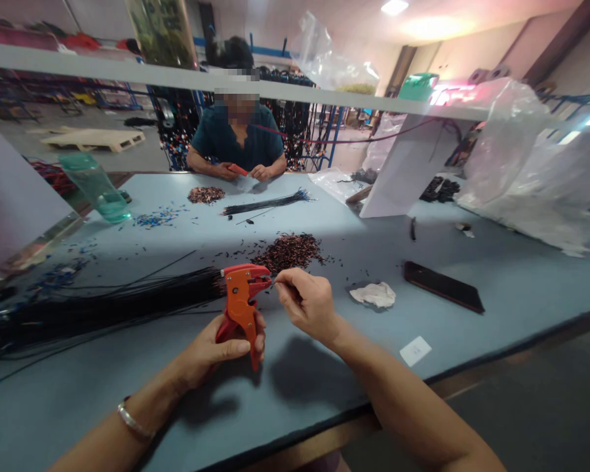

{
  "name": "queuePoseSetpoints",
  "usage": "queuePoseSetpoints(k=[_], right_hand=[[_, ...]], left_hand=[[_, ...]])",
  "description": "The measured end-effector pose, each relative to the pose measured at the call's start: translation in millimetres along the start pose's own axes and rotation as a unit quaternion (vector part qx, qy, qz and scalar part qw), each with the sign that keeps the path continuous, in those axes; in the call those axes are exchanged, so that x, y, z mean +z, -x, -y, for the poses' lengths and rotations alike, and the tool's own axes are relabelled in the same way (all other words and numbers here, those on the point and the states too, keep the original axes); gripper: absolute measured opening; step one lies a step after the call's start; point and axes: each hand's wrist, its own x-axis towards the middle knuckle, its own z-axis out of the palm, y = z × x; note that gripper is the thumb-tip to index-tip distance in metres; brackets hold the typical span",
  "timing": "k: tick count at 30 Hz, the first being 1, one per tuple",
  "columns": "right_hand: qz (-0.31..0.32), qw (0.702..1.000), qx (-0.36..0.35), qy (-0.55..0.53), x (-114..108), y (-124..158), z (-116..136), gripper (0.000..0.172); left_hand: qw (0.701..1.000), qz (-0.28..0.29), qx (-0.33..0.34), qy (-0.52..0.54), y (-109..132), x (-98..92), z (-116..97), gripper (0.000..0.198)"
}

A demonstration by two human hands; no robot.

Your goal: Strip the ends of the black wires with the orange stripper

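Note:
My left hand (pixel 229 347) is wrapped round the handles of an orange and red wire stripper (pixel 239 288), whose jaws point right. At the tip of those jaws, my right hand (pixel 309 301) has thumb and forefinger pinched together; what lies between them is too small to make out. A thick bundle of black wires (pixel 128 301) lies to the left, its stripped ends just behind the tool's head. Beyond the jaws is a heap of small dark and copper-coloured offcuts (pixel 292 252).
Across the table (pixel 354 354) a person (pixel 238 141) holds a red tool (pixel 237 170) near a smaller wire bundle (pixel 268 202). A phone (pixel 443 286), crumpled tissue (pixel 373 295) and white card (pixel 415 351) lie right. A green bottle (pixel 96 189) stands far left; a shelf (pixel 295 88) spans above.

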Motion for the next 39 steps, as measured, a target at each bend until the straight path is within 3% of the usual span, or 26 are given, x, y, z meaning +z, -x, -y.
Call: queuePoseSetpoints(k=[20, 26, 30, 33, 36, 39], right_hand=[[-0.002, 1.0, 0.0, 0.011, -4.5, 0.3, 5.8, 0.013], [0.041, 0.999, -0.012, -0.012, 6.3, 8.3, 6.9, 0.012], [0.03, 0.995, 0.085, -0.036, 14.5, 10.4, 3.9, 0.012], [0.041, 0.974, 0.193, -0.11, 17.5, 10.0, 3.9, 0.015], [0.049, 0.942, 0.266, -0.199, 20.4, 10.8, 6.3, 0.016], [0.051, 0.887, 0.337, -0.311, 24.7, 12.9, 10.0, 0.016]], left_hand=[[1.0, 0.012, -0.011, 0.012, 0.8, 0.4, 0.3, 0.04], [0.997, -0.061, 0.033, -0.013, -0.6, -1.5, 3.2, 0.037], [0.986, -0.127, 0.068, -0.088, 0.0, 1.6, 4.5, 0.032], [0.957, -0.175, 0.118, -0.201, 0.6, 3.2, 6.5, 0.027], [0.871, -0.24, 0.186, -0.387, 0.5, 0.8, 8.5, 0.024], [0.788, -0.244, 0.226, -0.518, -0.7, -2.5, 8.5, 0.033]])
